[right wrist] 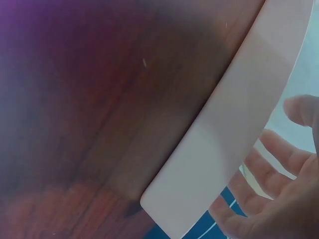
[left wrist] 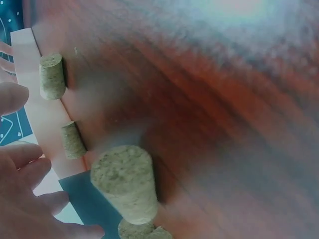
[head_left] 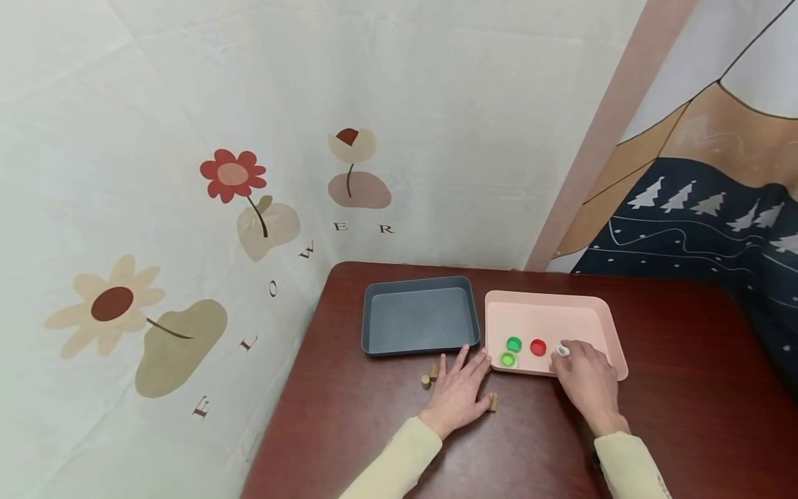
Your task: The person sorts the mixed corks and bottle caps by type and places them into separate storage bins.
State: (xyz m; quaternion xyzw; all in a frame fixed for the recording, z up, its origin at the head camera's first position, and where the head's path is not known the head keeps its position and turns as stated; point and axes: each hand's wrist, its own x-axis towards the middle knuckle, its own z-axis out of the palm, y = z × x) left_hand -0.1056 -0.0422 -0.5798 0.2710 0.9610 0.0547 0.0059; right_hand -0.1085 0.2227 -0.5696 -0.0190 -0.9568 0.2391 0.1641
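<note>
My left hand (head_left: 458, 391) is spread palm-down at the pink tray's left front corner, its fingers straight among small corks. One cork (head_left: 426, 381) stands to its left, and another cork (head_left: 493, 402) shows by the thumb. The left wrist view has a large cork (left wrist: 124, 181) nearest and several more around it. My right hand (head_left: 586, 378) reaches over the front rim of the pink tray (head_left: 548, 299), fingertips at a small white round piece (head_left: 562, 349). In the right wrist view thumb and fingers stand apart, with nothing visible between them. Beside it lie a red cap (head_left: 538, 347) and a green cap (head_left: 514, 344).
A light green cap (head_left: 508, 360) sits in the tray's left front corner. An empty dark blue-grey tray (head_left: 420, 284) stands to the left of the pink one. Both are on a dark red wooden table (head_left: 679, 374), with a printed curtain (head_left: 449, 138) behind it.
</note>
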